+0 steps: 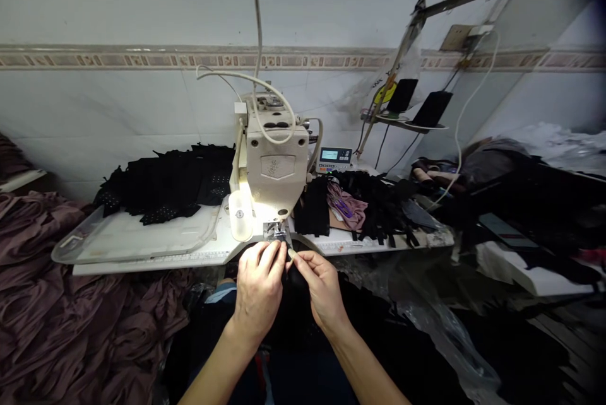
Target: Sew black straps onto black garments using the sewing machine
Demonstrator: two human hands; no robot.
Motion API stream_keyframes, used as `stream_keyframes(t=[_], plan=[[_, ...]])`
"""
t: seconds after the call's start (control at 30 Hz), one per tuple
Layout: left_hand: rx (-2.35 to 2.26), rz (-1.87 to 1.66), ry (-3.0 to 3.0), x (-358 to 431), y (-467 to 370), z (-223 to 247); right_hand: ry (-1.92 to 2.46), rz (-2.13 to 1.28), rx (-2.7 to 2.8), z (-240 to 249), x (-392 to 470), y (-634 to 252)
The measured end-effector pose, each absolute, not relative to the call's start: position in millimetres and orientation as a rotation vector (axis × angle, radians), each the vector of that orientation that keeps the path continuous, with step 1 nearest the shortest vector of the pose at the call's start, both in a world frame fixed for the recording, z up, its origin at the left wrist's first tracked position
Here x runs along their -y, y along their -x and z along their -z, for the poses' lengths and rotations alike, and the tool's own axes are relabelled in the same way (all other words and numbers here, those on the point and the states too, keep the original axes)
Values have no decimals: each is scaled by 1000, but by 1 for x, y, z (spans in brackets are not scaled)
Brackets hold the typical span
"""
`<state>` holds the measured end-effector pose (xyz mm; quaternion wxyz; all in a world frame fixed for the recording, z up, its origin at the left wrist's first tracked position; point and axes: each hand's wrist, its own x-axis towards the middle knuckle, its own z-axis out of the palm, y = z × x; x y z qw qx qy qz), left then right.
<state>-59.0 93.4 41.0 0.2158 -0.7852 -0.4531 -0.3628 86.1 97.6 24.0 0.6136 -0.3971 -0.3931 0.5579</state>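
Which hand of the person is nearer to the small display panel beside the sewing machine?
Right. The right hand is in front of the display panel, almost directly below it in the view; the left hand is farther left, before the sewing machine.

Black fabric, soft and draped, upper end near the pale sewing machine

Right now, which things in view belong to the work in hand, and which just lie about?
In the work: left hand, right hand, black cloth between them, sewing machine; probably black thread cones, lit panel.
Seemingly lying about: mauve cloth heap, clear plastic, small pink cloth.
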Motion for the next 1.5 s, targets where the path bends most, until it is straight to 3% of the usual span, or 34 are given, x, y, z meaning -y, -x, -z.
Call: stream_keyframes(t=[0.2,0.37,0.57,0.9,1.07,1.23,1.4,1.5], plan=[[1287,1046,2199,-92,56,-39,916,-1374,857,-19,-104,-92],[1444,1344,2256,-76,67,-34,994,-1340,870,-9,-109,-113],[2208,1881,2401,-71,90,-42,1106,-1030,1097,-7,-86,-111],[2341,2391,2330,-91,74,-42,971,-1398,1133,-9,-82,-82],[2244,2384,2364,-84,66,-40,985,-1217,1184,-35,-81,-98],[2082,2047,2489,-54,64,-40,1024,-775,1449,-65,-84,-129],[1904,1694,2794,-43,65,-43,1038,-902,1460,-68,-105,-142],[2078,1785,2758,-56,67,-46,1067,-991,1423,-61,-123,-134]])
